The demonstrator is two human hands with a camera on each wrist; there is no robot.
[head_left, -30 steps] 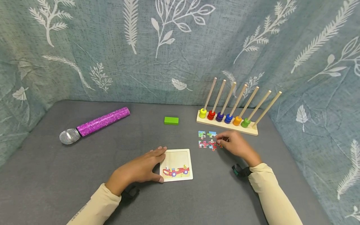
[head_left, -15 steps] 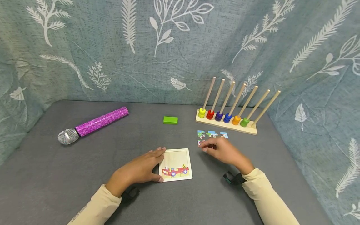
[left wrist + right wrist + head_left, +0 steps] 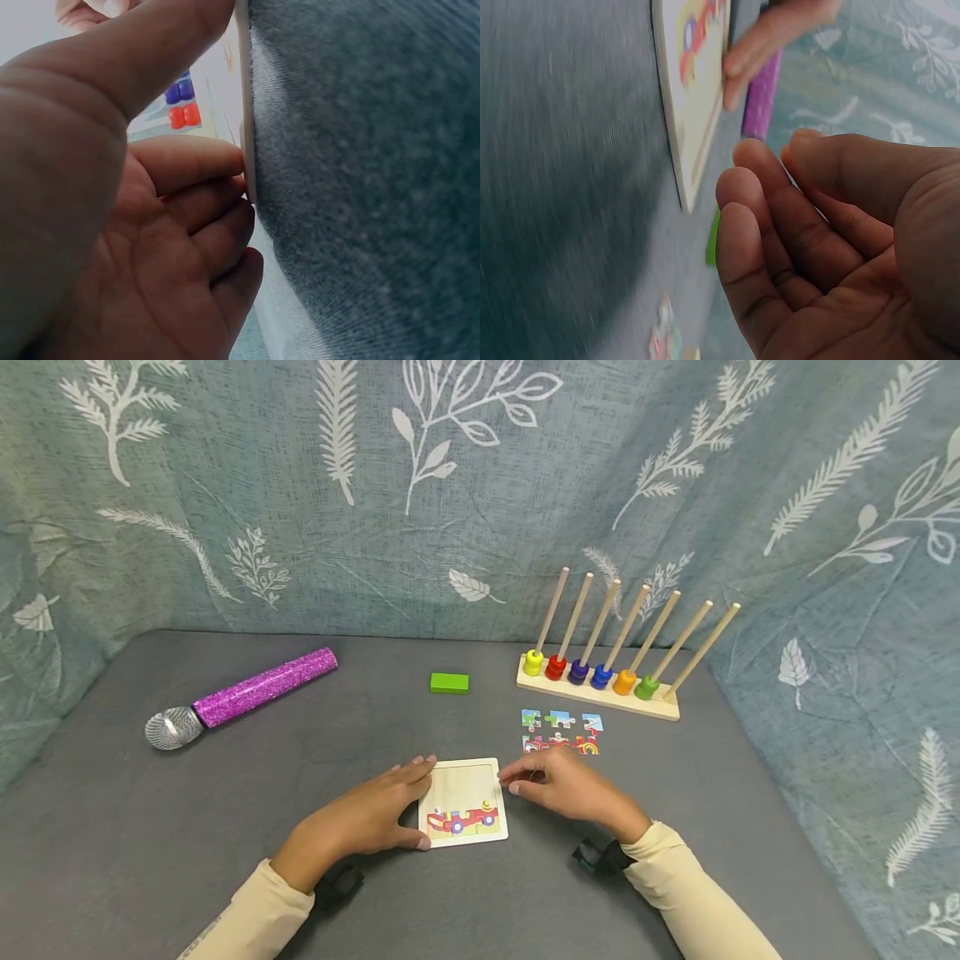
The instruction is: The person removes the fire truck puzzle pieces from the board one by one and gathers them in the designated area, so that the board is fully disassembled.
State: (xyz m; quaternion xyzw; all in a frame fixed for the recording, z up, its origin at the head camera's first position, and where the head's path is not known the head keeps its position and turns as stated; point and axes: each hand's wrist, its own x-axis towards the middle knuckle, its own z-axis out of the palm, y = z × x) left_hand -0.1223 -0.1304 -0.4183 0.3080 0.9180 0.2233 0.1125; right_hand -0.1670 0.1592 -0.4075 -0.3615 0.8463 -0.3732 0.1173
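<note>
My left hand (image 3: 371,814) holds the left side of a small square wooden puzzle tray (image 3: 461,775), with fingers at the upper left corner and thumb at the lower left one. A picture of a red vehicle (image 3: 462,820) fills the tray's lower part; bare wood shows above it. My right hand (image 3: 566,785) hovers by the tray's upper right edge, its fingers loosely bent. In the right wrist view nothing shows between its thumb and fingertips (image 3: 739,225). Behind that hand lie several jigsaw pieces (image 3: 560,719) in two rows, the lower row partly covered.
A wooden stacking rack (image 3: 517,672) with upright pegs and coloured beads stands at the back right. A green block (image 3: 449,683) lies at the back middle. A microphone (image 3: 262,688) with a glittery purple handle lies at the left. A patterned cloth (image 3: 360,552) hangs behind the table.
My right hand has moved left and nearer, from the jigsaw pieces to the tray's right edge, uncovering pieces of the lower row. The left hand keeps its hold on the tray.
</note>
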